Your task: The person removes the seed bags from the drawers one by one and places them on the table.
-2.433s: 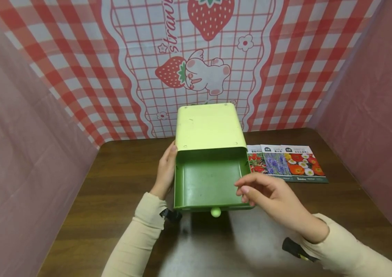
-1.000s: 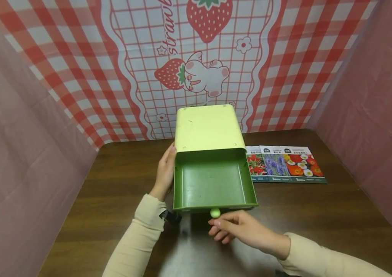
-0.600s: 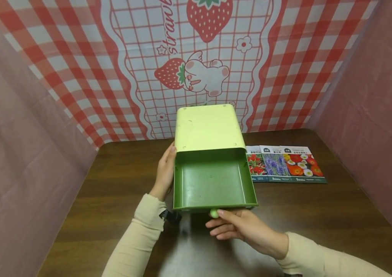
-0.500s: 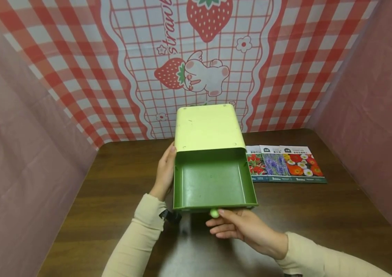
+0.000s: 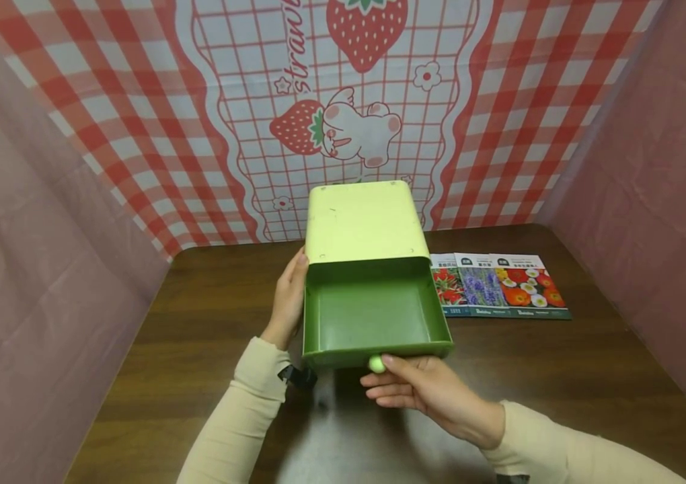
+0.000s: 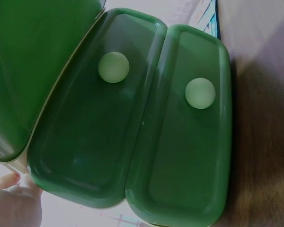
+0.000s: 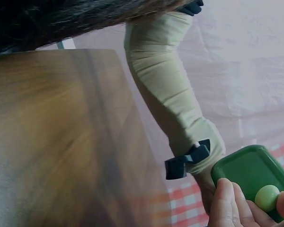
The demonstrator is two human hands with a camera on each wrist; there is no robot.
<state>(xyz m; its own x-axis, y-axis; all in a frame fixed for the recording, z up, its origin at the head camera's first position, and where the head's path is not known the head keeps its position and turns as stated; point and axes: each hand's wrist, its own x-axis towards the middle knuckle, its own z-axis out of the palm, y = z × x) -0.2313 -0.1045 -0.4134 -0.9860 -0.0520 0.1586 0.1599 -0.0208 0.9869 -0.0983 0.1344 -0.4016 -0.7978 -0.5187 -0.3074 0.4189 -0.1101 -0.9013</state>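
A small cabinet with a pale yellow-green top (image 5: 367, 225) stands on the table, its dark green top drawer (image 5: 373, 309) pulled out with nothing inside. My right hand (image 5: 430, 396) pinches the drawer's round light green knob (image 5: 376, 364), the thumb against its right side and the other fingers spread below. The right wrist view also shows the knob (image 7: 266, 197) by the thumb. Against the cabinet's left side rests my left hand (image 5: 287, 299), its fingers partly hidden. Two lower drawers, a middle one (image 6: 85, 127) and a bottom one (image 6: 184, 151), are closed in the left wrist view.
Three overlapping packets with flower pictures (image 5: 500, 286) lie on the wooden table (image 5: 198, 323), right of the cabinet. A red-checked strawberry cloth (image 5: 246, 121) hangs behind. Pink cloths (image 5: 639, 168) enclose both sides.
My right hand has come from the drawer's right edge down to the knob and taken hold of it. The drawer's front has since risen slightly. My left hand stays in place.
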